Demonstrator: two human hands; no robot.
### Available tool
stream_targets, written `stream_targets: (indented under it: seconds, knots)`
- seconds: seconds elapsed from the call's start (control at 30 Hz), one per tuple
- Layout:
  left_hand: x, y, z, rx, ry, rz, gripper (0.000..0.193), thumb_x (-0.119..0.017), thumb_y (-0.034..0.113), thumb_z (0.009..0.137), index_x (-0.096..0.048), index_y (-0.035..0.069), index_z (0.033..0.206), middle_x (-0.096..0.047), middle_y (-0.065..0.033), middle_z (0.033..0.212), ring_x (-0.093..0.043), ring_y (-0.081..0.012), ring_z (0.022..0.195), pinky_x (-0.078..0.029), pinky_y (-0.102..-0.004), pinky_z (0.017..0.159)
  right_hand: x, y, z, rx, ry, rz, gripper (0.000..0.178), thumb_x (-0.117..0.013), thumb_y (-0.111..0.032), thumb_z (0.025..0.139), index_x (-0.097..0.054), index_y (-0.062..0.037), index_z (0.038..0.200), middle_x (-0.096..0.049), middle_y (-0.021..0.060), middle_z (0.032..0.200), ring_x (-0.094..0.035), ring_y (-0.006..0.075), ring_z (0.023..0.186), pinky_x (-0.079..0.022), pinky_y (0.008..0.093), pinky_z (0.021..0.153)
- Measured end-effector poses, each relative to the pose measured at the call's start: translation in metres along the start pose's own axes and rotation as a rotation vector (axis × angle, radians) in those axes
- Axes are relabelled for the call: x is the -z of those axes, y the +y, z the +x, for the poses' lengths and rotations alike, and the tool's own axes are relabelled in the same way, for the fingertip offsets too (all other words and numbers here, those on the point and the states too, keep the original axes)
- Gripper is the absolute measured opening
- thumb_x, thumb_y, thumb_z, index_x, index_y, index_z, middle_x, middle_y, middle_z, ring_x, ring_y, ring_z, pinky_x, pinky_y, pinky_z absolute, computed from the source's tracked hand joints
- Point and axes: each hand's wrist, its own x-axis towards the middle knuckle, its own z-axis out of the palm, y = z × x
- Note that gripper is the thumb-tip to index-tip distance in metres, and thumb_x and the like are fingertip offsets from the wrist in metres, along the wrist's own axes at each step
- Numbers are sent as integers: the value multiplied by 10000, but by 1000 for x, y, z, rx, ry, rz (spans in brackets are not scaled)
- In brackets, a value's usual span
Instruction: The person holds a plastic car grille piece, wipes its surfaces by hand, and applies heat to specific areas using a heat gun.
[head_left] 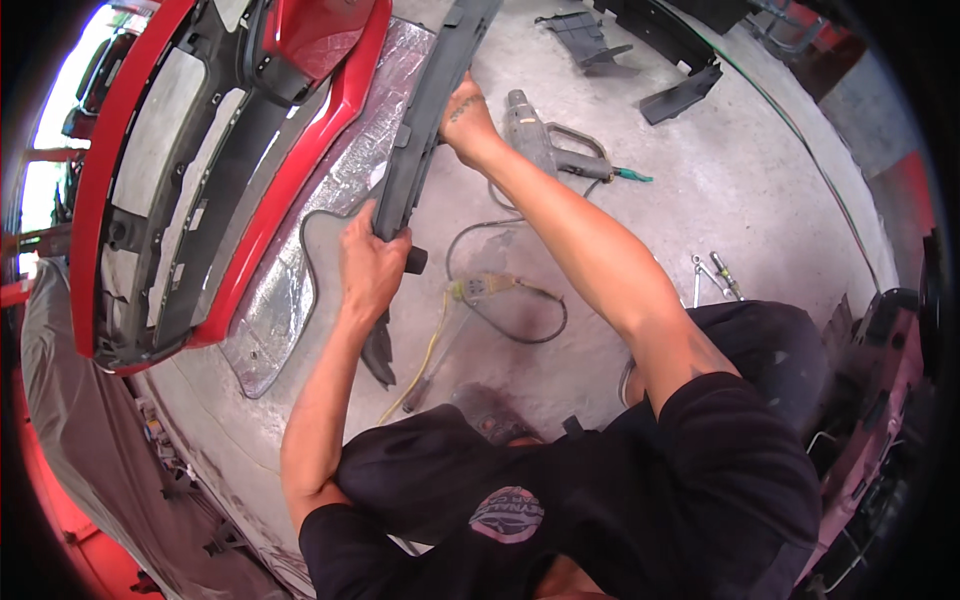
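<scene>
A long dark grey plastic trim piece (410, 140) is held up at a slant in front of me. My left hand (368, 262) is closed around its lower end, thumb on the upper face. Higher up, my right hand (468, 118) grips the piece's right edge, its fingertips hidden behind the plastic. To the left, a red car bumper (268, 215) with a black inner side rests on a silver foil sheet (262, 345). A grey heat gun (530, 135) lies on the floor just right of my right wrist.
A yellow cord ends at a socket connector (478, 288) near my feet, joined by a dark cable. Wrenches (697, 272) and a ratchet-like tool (726, 275) lie by my right knee. Black plastic parts (680, 95) sit at the far right. A grey cover (75, 370) drapes at the left.
</scene>
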Motion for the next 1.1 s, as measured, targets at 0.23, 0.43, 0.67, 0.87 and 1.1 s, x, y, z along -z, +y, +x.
stream_targets:
  seconds: [0.23,0.43,0.67,0.87,1.1]
  knots:
    - [4,4,-4,-97,56,88,166,-657,73,767,-639,-46,881,-569,-212,649,-567,-319,554,-463,-397,590,2,-1,-9,-62,-53,297,154,-646,-172,966,-602,-46,1043,-664,42,796,-661,163,623,-527,317,481]
    - [0,-37,5,19,-57,36,210,-715,67,765,-697,-31,949,-622,-145,617,-608,-191,555,-470,-383,575,-2,26,-24,-254,-24,151,325,-640,-205,943,-586,1,1188,-699,126,987,-687,207,856,-555,337,708]
    - [17,-19,2,85,-13,-29,228,-764,76,809,-725,-35,1004,-716,-89,743,-644,-132,681,-513,-330,650,55,5,29,-288,59,324,772,-654,-379,892,-369,9,1495,-656,178,1180,-674,261,992,-556,400,840]
    - [1,-20,-14,94,-137,-126,240,-731,46,820,-721,-18,1051,-747,-100,852,-663,-130,758,-521,-330,706,105,-31,101,-270,117,335,528,-609,-296,893,-474,-10,1315,-642,121,1059,-653,245,860,-556,404,692]
    - [2,12,-42,143,-213,-121,265,-756,69,803,-672,-15,1040,-727,-108,871,-682,-173,795,-537,-341,751,88,-52,120,-194,-14,480,262,-536,-243,932,-570,-128,1165,-651,64,1046,-644,206,916,-553,420,727]
